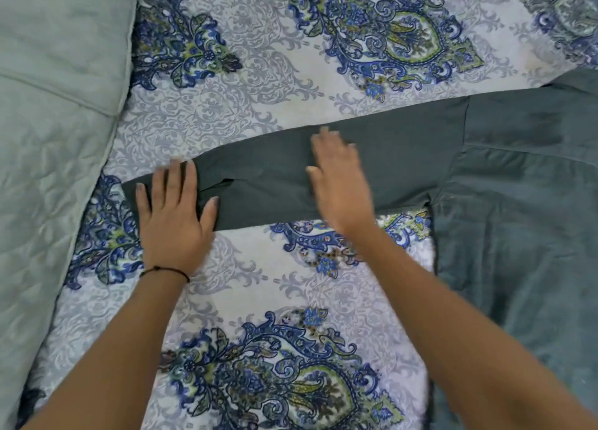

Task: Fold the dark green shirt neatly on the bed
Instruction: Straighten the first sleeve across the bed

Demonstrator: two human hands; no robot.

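Nearest the camera, both forearms reached forward over the patterned bedsheet [246,277]; a black thread bracelet [168,270] sat on the left wrist.

Left hand [173,216]: palm down, fingers straight and slightly spread. The fingers pressed on the cuff end [131,191] of the sleeve [404,164], and the heel of the hand rested on the sheet. It pinched nothing.

Right hand [339,180]: blurred, and apparently flat with fingers extended on the middle of the sleeve. No fabric looked gripped, though the blur left the finer finger position unclear.

Dark green shirt [517,203]: it lay flat on the bed, with the body to the right of both hands and running out of view at the right edge. The sleeve extended out from it to the left.

Sleeve long axis: nearly left to right, tilted so the shoulder end sat farther away and the cuff nearer the person. The cuff pointed left, towards the pale green quilt [48,138].

Key relation: the shoulder seam [464,128] lay to the right of both hands. The right hand was nearer the seam, and the left hand was on the free end.

Judgement: the sleeve was being smoothed and no fold had been made yet. Any fold would likely carry the cuff rightward along the sleeve's own axis onto the body. The left hand was best placed to lift the cuff, and the right to hold the crease.

Farther off there was only more patterned sheet.
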